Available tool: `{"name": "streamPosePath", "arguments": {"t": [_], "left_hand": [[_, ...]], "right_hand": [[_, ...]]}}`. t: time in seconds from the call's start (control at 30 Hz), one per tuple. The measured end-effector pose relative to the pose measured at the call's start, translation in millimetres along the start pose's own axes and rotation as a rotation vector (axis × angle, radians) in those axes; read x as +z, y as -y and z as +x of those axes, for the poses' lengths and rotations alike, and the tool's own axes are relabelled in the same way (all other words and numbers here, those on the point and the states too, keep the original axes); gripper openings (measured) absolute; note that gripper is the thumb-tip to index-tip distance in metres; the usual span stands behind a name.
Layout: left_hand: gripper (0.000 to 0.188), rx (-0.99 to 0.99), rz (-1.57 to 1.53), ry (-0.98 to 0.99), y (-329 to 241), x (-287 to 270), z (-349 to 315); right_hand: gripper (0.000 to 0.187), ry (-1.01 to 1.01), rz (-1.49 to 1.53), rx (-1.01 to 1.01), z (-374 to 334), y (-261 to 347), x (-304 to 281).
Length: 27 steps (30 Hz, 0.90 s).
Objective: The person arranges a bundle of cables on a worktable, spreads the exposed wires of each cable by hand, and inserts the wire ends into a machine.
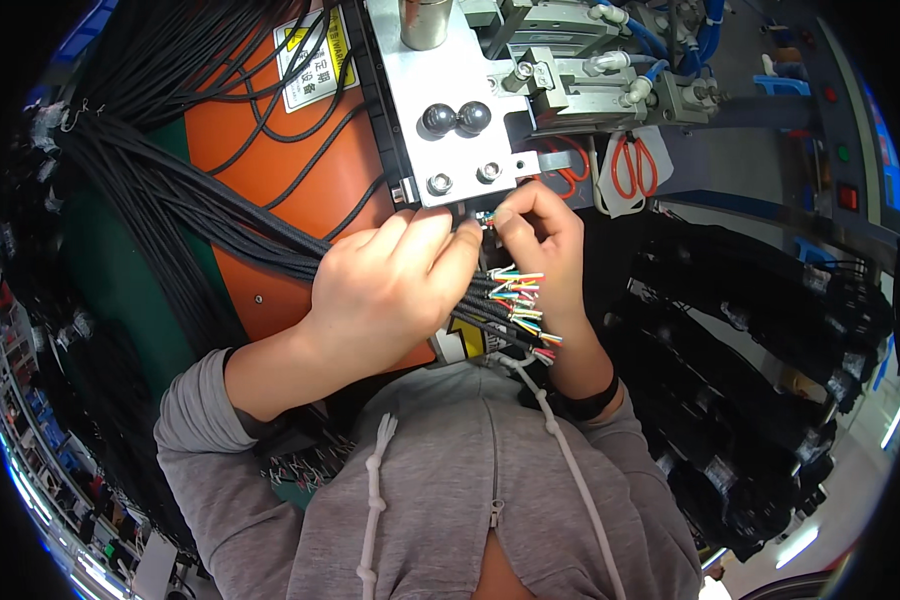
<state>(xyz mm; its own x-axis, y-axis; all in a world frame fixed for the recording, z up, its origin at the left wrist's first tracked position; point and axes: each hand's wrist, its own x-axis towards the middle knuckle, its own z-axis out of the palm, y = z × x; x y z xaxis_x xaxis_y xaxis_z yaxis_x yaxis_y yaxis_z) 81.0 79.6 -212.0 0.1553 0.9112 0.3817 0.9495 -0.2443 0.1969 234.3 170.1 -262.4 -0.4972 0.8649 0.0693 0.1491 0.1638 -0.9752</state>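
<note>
My left hand (395, 275) is closed, thumb and finger pinched at the lower edge of a metal machine head (445, 110). Facing it, my right hand (545, 240) pinches the same small spot from the right. Between the fingertips show the thin coloured wires (486, 220) of a cable end, mostly hidden by the fingers. A bundle of black cables (240, 215) runs from the left and passes under my left hand. Their stripped ends, with red, yellow, blue and white wires (515, 300), fan out below the hands.
An orange panel (230, 150) with a white and yellow label (315, 65) lies left of the machine. Pneumatic cylinders (580, 85) with blue tubes stand at the upper right. Red-handled scissors (635, 165) hang behind my right hand. Black cable bundles (740, 400) fill the right side.
</note>
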Motion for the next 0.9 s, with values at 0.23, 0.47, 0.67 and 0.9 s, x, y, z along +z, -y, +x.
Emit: {"name": "streamPosePath", "arguments": {"t": [0.23,0.47,0.67,0.9], "left_hand": [[0.022,-0.012,-0.065,-0.101,1.7,2.8,1.5],[0.021,-0.154,0.136,0.096,-6.1,-13.4,-1.9],[0.025,-0.056,-0.047,0.043,1.3,-17.7,-2.3],[0.032,0.001,-0.186,0.018,-0.8,-17.1,-2.3]], "right_hand": [[0.005,-0.052,-0.015,-0.085,-0.3,7.3,5.7],[0.012,0.041,-0.063,-0.390,12.6,6.1,-10.2],[0.018,0.423,0.125,-0.657,22.4,15.7,-17.9],[0.021,0.391,-0.096,-0.775,15.0,25.0,-32.7]]}}
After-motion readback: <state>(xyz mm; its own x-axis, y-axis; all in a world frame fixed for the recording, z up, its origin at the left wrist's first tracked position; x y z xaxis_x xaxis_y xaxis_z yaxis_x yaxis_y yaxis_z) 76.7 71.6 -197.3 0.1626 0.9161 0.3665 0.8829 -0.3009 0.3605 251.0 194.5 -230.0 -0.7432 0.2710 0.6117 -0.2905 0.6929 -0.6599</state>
